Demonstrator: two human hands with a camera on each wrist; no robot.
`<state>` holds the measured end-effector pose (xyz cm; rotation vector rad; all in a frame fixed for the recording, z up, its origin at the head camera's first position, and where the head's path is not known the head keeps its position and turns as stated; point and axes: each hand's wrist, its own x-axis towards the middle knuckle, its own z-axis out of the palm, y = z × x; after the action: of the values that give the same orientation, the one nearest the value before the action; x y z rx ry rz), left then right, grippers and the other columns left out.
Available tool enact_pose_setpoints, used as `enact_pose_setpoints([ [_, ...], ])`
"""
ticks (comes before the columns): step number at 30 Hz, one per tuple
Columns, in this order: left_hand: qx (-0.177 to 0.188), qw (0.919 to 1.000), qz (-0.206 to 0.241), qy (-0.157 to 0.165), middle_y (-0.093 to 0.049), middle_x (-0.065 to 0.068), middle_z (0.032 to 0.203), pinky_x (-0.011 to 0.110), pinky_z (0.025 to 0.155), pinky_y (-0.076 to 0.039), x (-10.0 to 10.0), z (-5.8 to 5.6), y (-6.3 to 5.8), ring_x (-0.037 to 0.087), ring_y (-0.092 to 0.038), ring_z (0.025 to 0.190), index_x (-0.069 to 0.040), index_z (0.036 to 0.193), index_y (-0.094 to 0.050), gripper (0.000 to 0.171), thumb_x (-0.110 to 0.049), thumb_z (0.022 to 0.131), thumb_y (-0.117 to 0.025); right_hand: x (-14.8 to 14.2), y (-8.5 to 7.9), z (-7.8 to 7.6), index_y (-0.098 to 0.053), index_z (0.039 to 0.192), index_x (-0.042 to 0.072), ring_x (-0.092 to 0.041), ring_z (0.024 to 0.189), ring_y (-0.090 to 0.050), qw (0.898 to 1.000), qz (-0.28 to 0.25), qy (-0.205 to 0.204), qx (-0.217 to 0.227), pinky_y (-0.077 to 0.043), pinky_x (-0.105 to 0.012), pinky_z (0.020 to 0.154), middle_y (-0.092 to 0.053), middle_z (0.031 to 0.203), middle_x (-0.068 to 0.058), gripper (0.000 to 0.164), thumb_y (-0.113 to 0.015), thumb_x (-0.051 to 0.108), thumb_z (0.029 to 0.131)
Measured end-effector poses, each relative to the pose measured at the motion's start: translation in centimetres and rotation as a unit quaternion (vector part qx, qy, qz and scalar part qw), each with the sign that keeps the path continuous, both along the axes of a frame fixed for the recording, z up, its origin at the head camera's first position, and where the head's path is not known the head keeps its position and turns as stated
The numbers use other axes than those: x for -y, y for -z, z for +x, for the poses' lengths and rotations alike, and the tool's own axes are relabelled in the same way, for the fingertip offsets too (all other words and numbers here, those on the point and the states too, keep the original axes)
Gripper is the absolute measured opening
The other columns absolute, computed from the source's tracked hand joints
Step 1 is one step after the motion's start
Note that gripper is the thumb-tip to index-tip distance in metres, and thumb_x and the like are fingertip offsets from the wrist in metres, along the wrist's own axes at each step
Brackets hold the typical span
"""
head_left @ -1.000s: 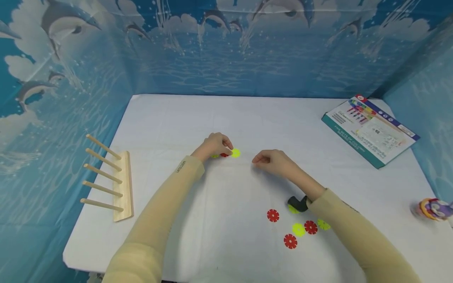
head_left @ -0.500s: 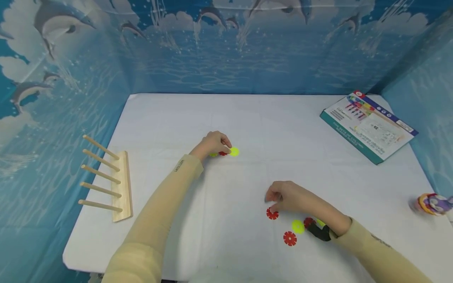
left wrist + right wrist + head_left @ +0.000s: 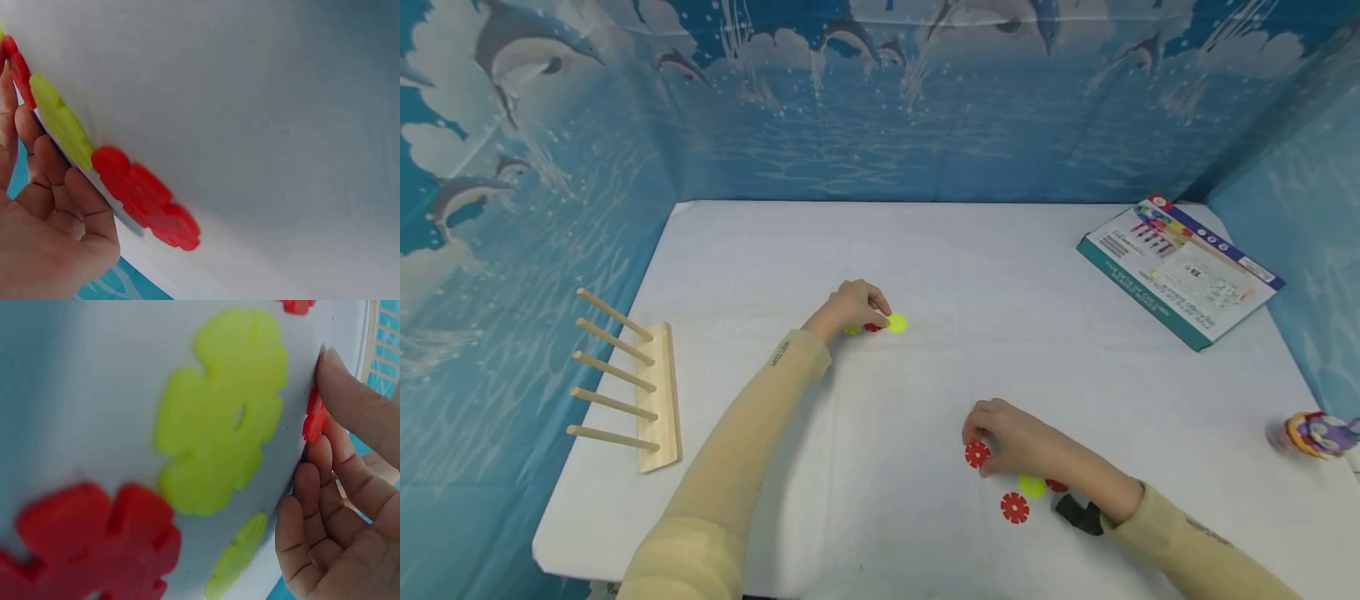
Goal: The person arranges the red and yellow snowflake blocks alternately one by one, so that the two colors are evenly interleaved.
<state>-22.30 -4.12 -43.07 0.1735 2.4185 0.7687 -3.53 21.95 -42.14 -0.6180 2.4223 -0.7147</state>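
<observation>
Notched plastic discs lie in a row at the table's middle. My left hand [image 3: 855,305] is over this row, thumb and index meeting at the near edge of a yellow disc [image 3: 898,323]. Beside it are a red disc [image 3: 19,72], a second yellow disc [image 3: 62,122] and another red disc [image 3: 145,199], the last hidden under the hand in the head view. Farther right and nearer, my right hand [image 3: 1018,437] holds a red disc [image 3: 977,454] by its edges between thumb and index; that disc appears flat on the table.
Near the right hand lie loose discs, one red [image 3: 1015,507] and one yellow [image 3: 1032,486], others partly covered. A wooden peg stand [image 3: 658,396] is at the left. A flat box [image 3: 1180,271] occupies the back right, and a small purple figure [image 3: 1321,435] the right edge.
My right hand has moved from near the row back toward the loose discs, and its fingers have come down around a red one. The left hand stays in place.
</observation>
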Motion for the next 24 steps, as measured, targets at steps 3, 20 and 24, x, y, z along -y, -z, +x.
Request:
enact_pose_setpoints([
  [3, -0.001, 1.0000, -0.001, 0.000, -0.061, 0.004, 0.116, 0.044, 0.100, -0.040, 0.0, 0.0, 0.0, 0.022, -0.052, 0.107, -0.017, 0.101, -0.074, 0.018, -0.023, 0.085, -0.078, 0.2, 0.0, 0.0, -0.063, 0.089, 0.021, -0.011, 0.089, -0.048, 1.000, 0.001, -0.002, -0.009, -0.050, -0.022, 0.071, -0.054, 0.091, 0.010, 0.034, -0.088, 0.013, 0.069],
  [20, -0.011, 0.9999, -0.005, 0.007, -0.062, 0.003, 0.114, 0.048, 0.106, -0.035, 0.0, 0.0, 0.0, 0.022, -0.052, 0.109, -0.017, 0.100, -0.074, 0.017, -0.023, 0.085, -0.078, 0.0, -0.8, -2.0, -0.065, 0.076, 0.025, -0.009, 0.068, -0.050, 0.998, -0.033, -0.014, 0.054, -0.045, -0.022, 0.061, -0.053, 0.072, 0.010, 0.022, -0.085, 0.017, 0.075],
  [24, -0.011, 0.9999, -0.008, 0.007, -0.062, 0.003, 0.114, 0.047, 0.104, -0.036, 0.0, 0.0, -0.1, 0.022, -0.050, 0.109, -0.018, 0.100, -0.074, 0.016, -0.024, 0.085, -0.077, 0.0, -1.0, -4.0, -0.066, 0.078, 0.023, -0.010, 0.066, -0.051, 0.995, -0.060, -0.008, 0.077, -0.045, -0.022, 0.061, -0.056, 0.070, 0.009, 0.016, -0.082, 0.019, 0.079],
])
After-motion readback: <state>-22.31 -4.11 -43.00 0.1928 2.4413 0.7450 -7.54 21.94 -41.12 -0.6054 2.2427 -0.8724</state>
